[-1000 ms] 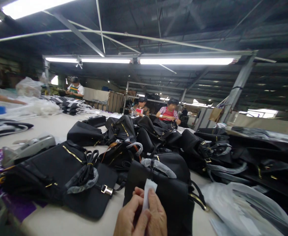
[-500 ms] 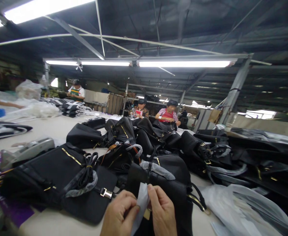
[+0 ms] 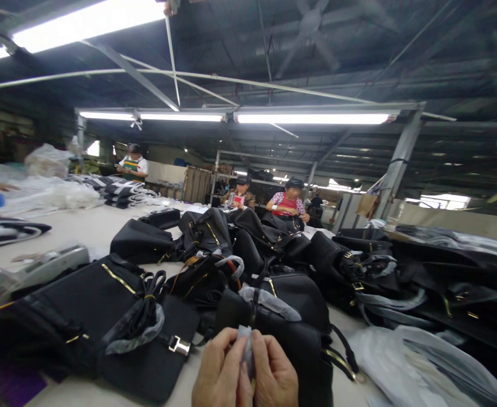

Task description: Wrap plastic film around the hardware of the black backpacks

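Observation:
Both my hands meet at the bottom centre, over the front of a black bag [image 3: 290, 339]. Between the fingertips of my left hand [image 3: 220, 370] and my right hand [image 3: 276, 370] is a thin, whitish strip of wrapping [image 3: 245, 342]. Each hand is closed on it in a pinch. Its lower part is mostly hidden by my fingers. The bag's top handle [image 3: 269, 302] is wrapped in translucent film. To my left lies another black bag [image 3: 87, 316] with a gold zip, a metal clasp and bundled straps.
More black bags [image 3: 208, 232] are heaped across the pale table [image 3: 99, 226]. Clear plastic bags [image 3: 426, 362] lie at the right. A grey tool-like object [image 3: 57, 265] sits at left. Black-and-white folded fabric [image 3: 121, 189] and several people are farther back.
My hands have drawn closer together, and less of the whitish strip shows now. The whole view has tilted up slightly, so the scene sits lower.

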Action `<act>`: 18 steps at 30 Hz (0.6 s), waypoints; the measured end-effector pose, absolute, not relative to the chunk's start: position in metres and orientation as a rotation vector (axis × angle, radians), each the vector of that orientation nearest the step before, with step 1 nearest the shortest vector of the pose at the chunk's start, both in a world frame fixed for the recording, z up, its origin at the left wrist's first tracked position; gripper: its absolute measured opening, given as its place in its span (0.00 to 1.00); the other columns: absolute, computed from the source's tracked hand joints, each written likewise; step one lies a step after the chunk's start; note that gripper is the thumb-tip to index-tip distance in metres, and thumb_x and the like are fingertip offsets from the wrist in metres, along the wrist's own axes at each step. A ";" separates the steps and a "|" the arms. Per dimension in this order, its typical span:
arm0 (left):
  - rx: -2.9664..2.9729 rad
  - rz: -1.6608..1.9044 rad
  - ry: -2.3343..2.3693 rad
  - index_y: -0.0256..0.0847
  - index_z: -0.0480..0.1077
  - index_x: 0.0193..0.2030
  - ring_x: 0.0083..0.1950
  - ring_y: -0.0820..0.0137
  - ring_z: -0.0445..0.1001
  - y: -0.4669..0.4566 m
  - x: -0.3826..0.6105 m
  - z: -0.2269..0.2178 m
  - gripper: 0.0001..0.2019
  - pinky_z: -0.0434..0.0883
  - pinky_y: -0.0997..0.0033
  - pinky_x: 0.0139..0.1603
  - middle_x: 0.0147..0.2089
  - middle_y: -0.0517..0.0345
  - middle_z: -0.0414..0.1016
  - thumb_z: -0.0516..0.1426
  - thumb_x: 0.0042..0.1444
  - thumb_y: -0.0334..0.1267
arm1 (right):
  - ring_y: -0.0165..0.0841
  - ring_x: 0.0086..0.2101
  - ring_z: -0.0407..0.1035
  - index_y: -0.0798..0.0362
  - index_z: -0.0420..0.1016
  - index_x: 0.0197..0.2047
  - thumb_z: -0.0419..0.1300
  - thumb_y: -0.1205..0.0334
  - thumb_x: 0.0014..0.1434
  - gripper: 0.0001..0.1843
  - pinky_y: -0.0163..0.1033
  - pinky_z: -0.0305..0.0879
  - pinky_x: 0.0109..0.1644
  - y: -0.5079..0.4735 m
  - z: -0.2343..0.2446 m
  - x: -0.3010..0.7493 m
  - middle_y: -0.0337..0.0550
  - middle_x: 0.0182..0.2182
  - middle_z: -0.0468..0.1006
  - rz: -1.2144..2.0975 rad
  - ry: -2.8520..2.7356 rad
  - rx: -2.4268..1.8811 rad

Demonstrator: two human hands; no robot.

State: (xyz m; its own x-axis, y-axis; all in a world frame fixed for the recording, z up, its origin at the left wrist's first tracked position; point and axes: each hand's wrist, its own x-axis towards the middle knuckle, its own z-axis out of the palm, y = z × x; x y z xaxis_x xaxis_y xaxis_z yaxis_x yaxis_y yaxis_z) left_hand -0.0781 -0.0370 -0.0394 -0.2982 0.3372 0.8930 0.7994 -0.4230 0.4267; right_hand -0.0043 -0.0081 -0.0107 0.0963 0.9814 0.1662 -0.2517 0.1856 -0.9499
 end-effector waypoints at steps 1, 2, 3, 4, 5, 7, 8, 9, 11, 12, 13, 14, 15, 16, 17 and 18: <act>-1.646 -1.780 -1.422 0.41 0.76 0.49 0.44 0.63 0.78 -0.036 -0.081 -0.038 0.14 0.75 0.70 0.46 0.45 0.47 0.79 0.51 0.64 0.33 | 0.27 0.20 0.57 0.53 0.70 0.19 0.65 0.33 0.46 0.29 0.30 0.57 0.24 -0.008 -0.011 -0.004 0.33 0.16 0.65 1.151 -1.044 -0.907; -1.709 -1.789 -1.424 0.41 0.76 0.49 0.43 0.63 0.78 -0.036 -0.084 -0.037 0.13 0.76 0.71 0.45 0.44 0.47 0.79 0.53 0.63 0.34 | 0.28 0.21 0.59 0.53 0.72 0.20 0.65 0.33 0.46 0.29 0.31 0.59 0.25 -0.008 -0.012 -0.003 0.33 0.17 0.67 1.171 -1.044 -0.882; -1.768 -1.805 -1.430 0.41 0.77 0.49 0.43 0.63 0.78 -0.035 -0.087 -0.035 0.12 0.76 0.71 0.45 0.43 0.47 0.80 0.55 0.62 0.33 | 0.28 0.22 0.60 0.53 0.73 0.21 0.66 0.34 0.46 0.28 0.31 0.61 0.26 -0.008 -0.013 -0.002 0.34 0.18 0.68 1.197 -1.047 -0.853; -1.816 -1.832 -1.446 0.42 0.77 0.48 0.42 0.64 0.78 -0.035 -0.090 -0.033 0.11 0.76 0.72 0.44 0.42 0.48 0.80 0.56 0.61 0.33 | 0.29 0.23 0.62 0.53 0.75 0.23 0.66 0.35 0.46 0.27 0.31 0.62 0.28 -0.007 -0.013 -0.002 0.35 0.19 0.70 1.225 -1.058 -0.823; -1.852 -1.872 -1.479 0.43 0.77 0.47 0.42 0.64 0.79 -0.036 -0.092 -0.030 0.10 0.77 0.72 0.43 0.42 0.49 0.81 0.57 0.60 0.33 | 0.30 0.24 0.63 0.53 0.76 0.24 0.67 0.36 0.47 0.26 0.32 0.63 0.29 -0.007 -0.013 -0.001 0.35 0.20 0.71 1.248 -1.077 -0.794; -1.880 -1.998 -1.592 0.44 0.78 0.43 0.40 0.64 0.79 -0.037 -0.093 -0.023 0.08 0.77 0.71 0.42 0.40 0.51 0.81 0.59 0.59 0.35 | 0.31 0.24 0.65 0.53 0.78 0.28 0.66 0.38 0.48 0.24 0.32 0.65 0.29 -0.006 -0.011 0.001 0.37 0.22 0.74 1.278 -1.128 -0.755; -1.858 -2.084 -1.663 0.44 0.78 0.41 0.38 0.64 0.78 -0.038 -0.092 -0.019 0.06 0.76 0.71 0.41 0.38 0.52 0.81 0.59 0.58 0.35 | 0.31 0.24 0.66 0.53 0.78 0.28 0.66 0.39 0.49 0.23 0.33 0.65 0.29 -0.006 -0.010 0.002 0.37 0.22 0.75 1.282 -1.152 -0.752; -1.821 -2.169 -1.726 0.44 0.77 0.39 0.36 0.64 0.78 -0.039 -0.091 -0.016 0.05 0.76 0.71 0.40 0.36 0.54 0.80 0.60 0.57 0.36 | 0.31 0.23 0.66 0.53 0.78 0.29 0.66 0.40 0.50 0.22 0.33 0.64 0.27 -0.007 -0.008 0.003 0.38 0.22 0.75 1.286 -1.166 -0.753; -1.725 -2.301 -1.804 0.44 0.76 0.37 0.34 0.65 0.76 -0.039 -0.087 -0.011 0.04 0.74 0.72 0.40 0.34 0.56 0.79 0.60 0.56 0.36 | 0.30 0.22 0.67 0.53 0.76 0.29 0.66 0.41 0.50 0.21 0.33 0.64 0.26 -0.009 -0.005 0.004 0.38 0.23 0.76 1.298 -1.160 -0.753; -1.706 -2.335 -1.823 0.43 0.76 0.37 0.34 0.65 0.76 -0.040 -0.086 -0.010 0.04 0.73 0.72 0.40 0.33 0.56 0.79 0.60 0.55 0.35 | 0.30 0.21 0.66 0.53 0.75 0.30 0.67 0.42 0.50 0.21 0.32 0.64 0.26 -0.010 -0.005 0.004 0.37 0.22 0.76 1.299 -1.148 -0.755; -1.711 -2.350 -1.836 0.43 0.75 0.38 0.34 0.66 0.75 -0.040 -0.086 -0.009 0.04 0.73 0.72 0.40 0.33 0.56 0.78 0.60 0.55 0.36 | 0.29 0.20 0.66 0.53 0.74 0.30 0.67 0.41 0.50 0.21 0.32 0.64 0.25 -0.010 -0.005 0.004 0.36 0.21 0.75 1.291 -1.134 -0.760; -1.741 -2.350 -1.848 0.43 0.75 0.38 0.34 0.65 0.75 -0.039 -0.086 -0.010 0.05 0.73 0.72 0.40 0.33 0.56 0.78 0.60 0.55 0.36 | 0.29 0.20 0.66 0.52 0.72 0.30 0.66 0.41 0.51 0.21 0.31 0.64 0.25 -0.011 -0.005 0.004 0.35 0.20 0.75 1.279 -1.120 -0.768; -1.770 -2.348 -1.854 0.42 0.74 0.39 0.35 0.65 0.76 -0.039 -0.087 -0.010 0.05 0.73 0.71 0.40 0.34 0.56 0.78 0.60 0.56 0.36 | 0.28 0.20 0.65 0.52 0.71 0.29 0.67 0.42 0.51 0.21 0.31 0.63 0.24 -0.011 -0.006 0.004 0.34 0.19 0.74 1.258 -1.113 -0.778; -1.788 -2.351 -1.855 0.42 0.74 0.40 0.36 0.65 0.76 -0.039 -0.088 -0.011 0.05 0.73 0.71 0.40 0.34 0.56 0.78 0.60 0.56 0.36 | 0.28 0.20 0.65 0.51 0.70 0.29 0.67 0.43 0.51 0.20 0.31 0.62 0.24 -0.011 -0.007 0.004 0.33 0.18 0.73 1.228 -1.114 -0.792; -1.793 -2.357 -1.848 0.42 0.74 0.40 0.36 0.65 0.76 -0.039 -0.089 -0.012 0.06 0.73 0.71 0.41 0.35 0.56 0.78 0.59 0.56 0.36 | 0.28 0.20 0.65 0.51 0.71 0.28 0.67 0.43 0.51 0.20 0.30 0.62 0.24 -0.011 -0.008 0.005 0.33 0.18 0.72 1.190 -1.124 -0.808; -1.788 -2.364 -1.837 0.42 0.74 0.41 0.38 0.64 0.77 -0.039 -0.090 -0.013 0.06 0.73 0.71 0.42 0.36 0.55 0.78 0.59 0.56 0.36 | 0.28 0.21 0.66 0.52 0.72 0.28 0.67 0.44 0.52 0.19 0.30 0.63 0.25 -0.011 -0.008 0.006 0.34 0.19 0.73 1.150 -1.146 -0.823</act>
State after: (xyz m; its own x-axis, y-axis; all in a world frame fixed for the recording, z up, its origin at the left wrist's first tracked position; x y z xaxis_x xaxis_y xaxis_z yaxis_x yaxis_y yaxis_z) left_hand -0.0904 -0.0394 -0.0128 -0.4306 0.7537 0.4965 0.2948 -0.4025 0.8667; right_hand 0.0062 -0.0108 -0.0085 0.0078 0.9671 0.2544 -0.2573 0.2478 -0.9340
